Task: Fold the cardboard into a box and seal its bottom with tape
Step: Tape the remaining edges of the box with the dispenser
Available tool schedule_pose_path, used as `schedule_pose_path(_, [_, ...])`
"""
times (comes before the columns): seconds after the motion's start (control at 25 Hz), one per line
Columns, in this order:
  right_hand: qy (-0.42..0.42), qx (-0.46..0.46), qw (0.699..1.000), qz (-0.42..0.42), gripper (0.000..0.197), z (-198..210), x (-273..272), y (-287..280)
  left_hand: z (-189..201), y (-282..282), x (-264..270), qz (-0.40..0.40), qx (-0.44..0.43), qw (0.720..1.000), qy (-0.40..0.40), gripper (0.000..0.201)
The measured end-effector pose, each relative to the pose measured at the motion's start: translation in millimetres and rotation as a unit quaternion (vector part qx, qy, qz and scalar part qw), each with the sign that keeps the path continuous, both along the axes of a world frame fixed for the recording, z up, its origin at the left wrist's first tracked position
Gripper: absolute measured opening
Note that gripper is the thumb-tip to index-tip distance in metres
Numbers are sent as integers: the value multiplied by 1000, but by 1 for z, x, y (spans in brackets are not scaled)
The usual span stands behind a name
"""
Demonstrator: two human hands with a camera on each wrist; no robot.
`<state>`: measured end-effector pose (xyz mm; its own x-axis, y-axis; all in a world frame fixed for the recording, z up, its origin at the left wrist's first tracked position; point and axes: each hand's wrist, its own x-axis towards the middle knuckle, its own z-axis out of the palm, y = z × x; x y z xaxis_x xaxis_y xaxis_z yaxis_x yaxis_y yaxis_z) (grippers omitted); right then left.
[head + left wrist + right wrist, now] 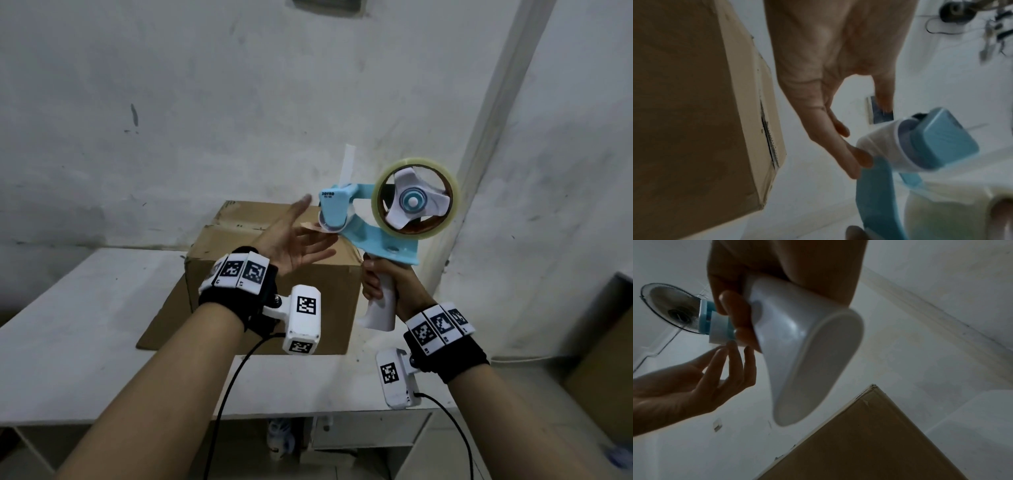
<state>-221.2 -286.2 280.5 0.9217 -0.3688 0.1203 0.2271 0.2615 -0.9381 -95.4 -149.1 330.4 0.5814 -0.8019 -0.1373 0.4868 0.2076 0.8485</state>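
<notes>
A brown cardboard box (274, 274) stands folded on the white table (85, 342), its closed flaps facing up. My right hand (387, 284) grips the white handle of a blue tape dispenser (363, 226), raised above the box's right side. A roll of clear tape (416, 202) sits on its wheel. My left hand (298, 240) is held palm up with fingers spread, its fingertips (861, 155) at the dispenser's white roller (885, 147). In the right wrist view the handle (803, 353) fills the centre, with the box corner (869, 434) below.
A white wall rises close behind the table, with a corner pillar (493, 137) at the right. Another cardboard piece (603, 359) leans at the far right. Cables hang from both wrist cameras over the table's front edge.
</notes>
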Motion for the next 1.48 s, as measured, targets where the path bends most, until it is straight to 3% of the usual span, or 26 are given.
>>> schedule_pose_path(0.12, [8,-30,999,-25,11,-1,0,-7,0,-16,10,21,88,992,-87,8])
schedule_pose_path(0.32, [9,-51,997,-58,11,-3,8,-40,8,-48,31,34,118,985,-118,7])
schedule_pose_path(0.52, [9,-53,995,-82,10,-4,31,-80,24,-88,50,-17,207,961,-180,15])
schedule_pose_path(0.64, [6,-59,994,-88,10,-5,44,-99,35,-105,61,-2,235,950,-204,3])
schedule_pose_path(0.76, [14,-62,993,-98,10,-8,53,-109,37,-119,78,13,282,914,-290,16])
schedule_pose_path(0.92, [19,-72,984,-162,24,-5,73,-108,35,-149,98,64,246,909,-330,23])
schedule_pose_path(1.12, [7,-54,979,-195,21,12,100,-108,34,-183,129,69,192,861,-466,24])
schedule_pose_path(1.36, [50,-19,970,-238,17,28,122,-106,32,-225,167,111,157,808,-557,24])
schedule_pose_path(1.48, [61,24,965,-255,17,31,129,-105,28,-246,173,111,147,801,-569,23])
